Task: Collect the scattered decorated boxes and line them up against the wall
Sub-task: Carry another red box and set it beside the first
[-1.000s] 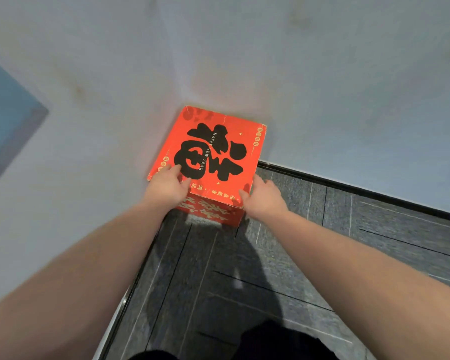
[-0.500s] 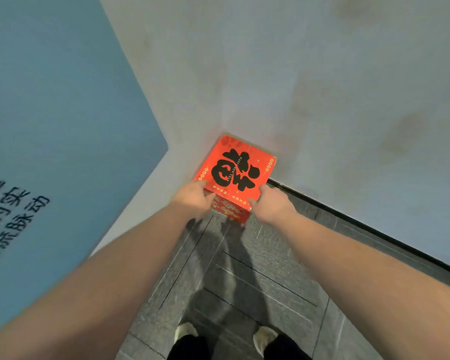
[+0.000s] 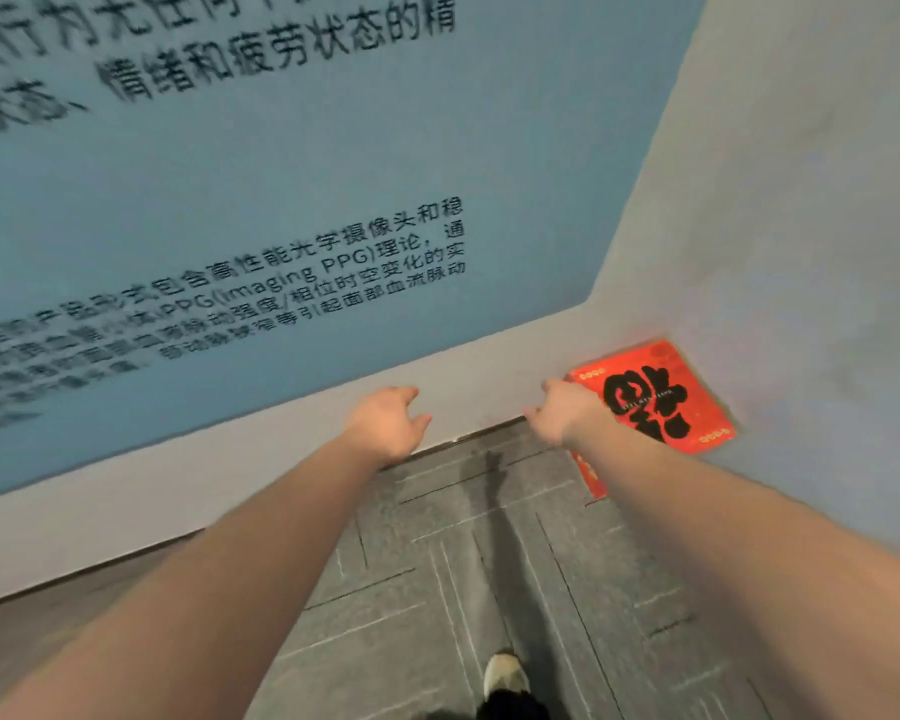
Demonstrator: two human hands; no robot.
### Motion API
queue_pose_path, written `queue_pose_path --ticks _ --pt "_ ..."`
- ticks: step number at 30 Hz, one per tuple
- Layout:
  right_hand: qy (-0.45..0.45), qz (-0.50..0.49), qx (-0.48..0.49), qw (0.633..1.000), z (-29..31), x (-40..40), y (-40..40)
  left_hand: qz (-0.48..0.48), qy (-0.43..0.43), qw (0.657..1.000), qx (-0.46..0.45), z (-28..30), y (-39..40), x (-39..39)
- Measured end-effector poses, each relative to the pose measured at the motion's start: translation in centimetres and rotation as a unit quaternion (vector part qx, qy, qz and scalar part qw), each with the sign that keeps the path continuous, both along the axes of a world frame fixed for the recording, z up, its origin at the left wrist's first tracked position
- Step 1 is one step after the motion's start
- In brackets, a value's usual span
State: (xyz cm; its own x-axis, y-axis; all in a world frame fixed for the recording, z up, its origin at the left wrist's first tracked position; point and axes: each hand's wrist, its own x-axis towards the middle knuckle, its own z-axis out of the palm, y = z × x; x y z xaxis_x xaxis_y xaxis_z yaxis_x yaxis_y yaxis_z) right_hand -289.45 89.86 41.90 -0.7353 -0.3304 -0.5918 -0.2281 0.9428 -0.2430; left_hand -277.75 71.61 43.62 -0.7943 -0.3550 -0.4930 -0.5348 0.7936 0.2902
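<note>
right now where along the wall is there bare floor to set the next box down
The grey floor along the left wall's baseboard, left of the red box, is bare. The corner itself is taken: the box sits there. The left hand and right hand hang open above that strip, holding nothing. A shoe marks the near edge.

Lower left corner of the red box (image 3: 661, 397) hidden behind the right hand (image 3: 562, 415) and forearm, wall lettering (image 3: 261, 288) smeared by motion blur and cut off at the left and top edges, shoe (image 3: 505, 678) cut off at the bottom edge.
</note>
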Motion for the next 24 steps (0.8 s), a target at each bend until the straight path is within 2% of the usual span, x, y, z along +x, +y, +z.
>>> queue_pose_path --ticks 6,12,18,24 --pt "-0.009 0.170 -0.026 0.985 2.4 12.6 -12.0 0.189 0.001 0.982 -0.011 2.2 -6.8 18.6" --pt "0.009 0.344 -0.043 0.938 4.7 32.3 -21.2 0.350 0.005 0.935 -0.046 3.6 -9.5 42.6" --pt "0.000 0.469 -0.048 0.882 5.4 56.9 -24.6 0.508 -0.012 0.860 -0.053 4.8 -7.3 68.6" --pt "-0.006 0.564 -0.067 0.823 6.3 78.6 -26.2 0.610 -0.015 0.789 -0.063 5.0 -3.9 89.5"
